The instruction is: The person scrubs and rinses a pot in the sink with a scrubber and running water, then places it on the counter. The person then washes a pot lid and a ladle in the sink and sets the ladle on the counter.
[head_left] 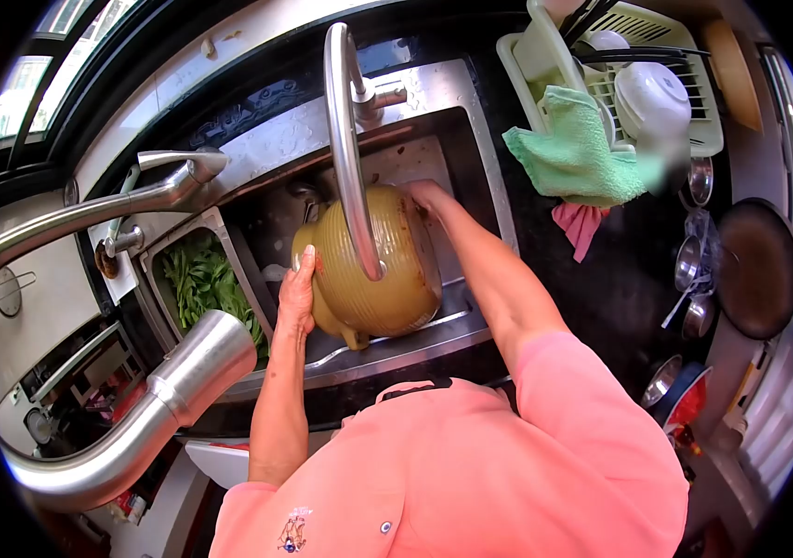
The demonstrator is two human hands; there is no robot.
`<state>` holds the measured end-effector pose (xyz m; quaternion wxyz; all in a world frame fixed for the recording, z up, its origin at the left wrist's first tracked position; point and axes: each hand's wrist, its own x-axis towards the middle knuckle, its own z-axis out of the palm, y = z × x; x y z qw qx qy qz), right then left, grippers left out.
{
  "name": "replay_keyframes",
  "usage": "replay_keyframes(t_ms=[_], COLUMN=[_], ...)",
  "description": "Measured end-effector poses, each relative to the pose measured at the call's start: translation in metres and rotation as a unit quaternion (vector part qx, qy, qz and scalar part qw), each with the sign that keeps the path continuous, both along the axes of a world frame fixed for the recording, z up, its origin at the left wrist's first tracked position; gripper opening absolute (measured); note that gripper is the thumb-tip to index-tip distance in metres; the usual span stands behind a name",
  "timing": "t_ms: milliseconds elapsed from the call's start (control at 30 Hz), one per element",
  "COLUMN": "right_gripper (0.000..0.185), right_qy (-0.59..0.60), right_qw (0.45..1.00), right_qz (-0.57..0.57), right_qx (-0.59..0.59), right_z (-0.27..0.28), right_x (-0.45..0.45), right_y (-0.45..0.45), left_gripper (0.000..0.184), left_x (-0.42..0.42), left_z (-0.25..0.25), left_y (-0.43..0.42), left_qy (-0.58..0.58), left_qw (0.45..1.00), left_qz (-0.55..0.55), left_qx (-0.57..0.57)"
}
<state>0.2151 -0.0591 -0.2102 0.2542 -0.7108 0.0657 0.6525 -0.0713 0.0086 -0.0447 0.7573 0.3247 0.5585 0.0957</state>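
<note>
Bracing a ribbed, glazed jar (pixel 392 270), the hands are apart: left hand (pixel 297 293) against its side at nine o'clock, right hand (pixel 424 197) at its far edge at one o'clock, fingers partly hidden. The jar lies on its side in the larger sink basin (pixel 482 153), beneath an arched faucet (pixel 344 139). Leafy greens (pixel 209 279) occupy the smaller basin (pixel 148 272), ten o'clock. Farther off, two o'clock: green cloth (pixel 571 149) draped on a dish rack (pixel 559 56).

Greens (pixel 211 279) in the small basin (pixel 161 307), left of the sink (pixel 449 153); dish rack (pixel 714 107) far right
</note>
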Motion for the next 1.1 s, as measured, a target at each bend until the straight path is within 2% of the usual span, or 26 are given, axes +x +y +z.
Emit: replay_keyframes(t_ms=[100, 200, 233, 267, 300, 367, 400, 500, 600, 700, 733, 767, 833, 933, 1000, 1100], right_gripper=[0.029, 0.025, 0.025, 0.024, 0.024, 0.026, 0.026, 0.032, 0.032, 0.03, 0.03, 0.029, 0.031, 0.033, 0.036, 0.038], right_qy=[0.036, -0.029, -0.083, -0.138, -0.19, -0.171, -0.162, -0.052, -0.116, -0.103, -0.247, -0.378, -0.472, -0.373, -0.331, -0.247], right_qw=[0.977, 0.981, 0.973, 0.962, 0.948, 0.947, 0.946, 0.922, 0.875, 0.813, 0.857, 0.816, 0.8, 0.88, 0.898, 0.935], right_qz=[-0.17, -0.183, -0.201, -0.218, -0.232, -0.241, -0.244, -0.344, -0.373, -0.414, -0.217, -0.098, -0.051, -0.024, 0.048, 0.084], right_qx=[0.12, 0.058, 0.074, 0.091, 0.106, 0.126, 0.136, 0.173, 0.286, 0.397, 0.397, 0.425, 0.367, 0.294, 0.285, 0.239], right_z=[-0.006, -0.046, -0.036, -0.015, 0.005, 0.044, 0.061, 0.096, 0.124, 0.193, 0.204, 0.214, 0.217, 0.193, 0.173, 0.139], right_x=[-0.01, -0.027, -0.033, -0.042, -0.051, -0.067, -0.071, -0.073, -0.077, -0.087, -0.089, -0.098, -0.11, -0.075, -0.056, -0.038], right_y=[-0.045, -0.084, -0.091, -0.095, -0.101, -0.105, -0.108, -0.116, -0.121, -0.117, -0.12, -0.116, -0.096, -0.048, -0.004, 0.031], left_gripper=[0.052, 0.066, 0.071, 0.077, 0.077, 0.076, 0.071, 0.07, 0.06, 0.058, 0.059, 0.059, 0.061, 0.062, 0.063, 0.065], left_x=[-0.003, -0.019, -0.029, -0.04, -0.041, -0.034, -0.02, 0.009, 0.015, 0.013, 0.01, 0.006, 0.0, -0.01, -0.009, -0.014], left_z=[0.013, 0.019, 0.014, 0.008, 0.009, 0.01, 0.03, 0.053, 0.054, 0.05, 0.05, 0.05, 0.043, 0.037, 0.036, 0.035], left_y=[-0.01, -0.055, -0.073, -0.082, -0.084, -0.076, -0.069, -0.058, -0.045, -0.038, -0.04, -0.043, -0.043, -0.043, -0.035, -0.042], left_qy=[-0.005, 0.015, 0.024, -0.03, -0.023, -0.01, 0.007, -0.064, -0.094, -0.077, -0.068, -0.06, -0.037, 0.011, 0.015, 0.002], left_qw=[1.0, 0.999, 0.998, 0.999, 0.999, 1.0, 0.999, 0.998, 0.993, 0.994, 0.996, 0.998, 0.999, 0.999, 0.999, 0.999], left_qz=[0.017, 0.051, 0.063, 0.027, 0.016, -0.004, -0.006, 0.016, 0.051, 0.046, 0.034, 0.022, 0.008, 0.006, 0.002, 0.026], left_qx=[-0.024, -0.01, 0.0, -0.015, -0.021, -0.027, -0.032, -0.013, -0.058, -0.062, -0.043, -0.025, 0.011, 0.039, 0.046, 0.046])
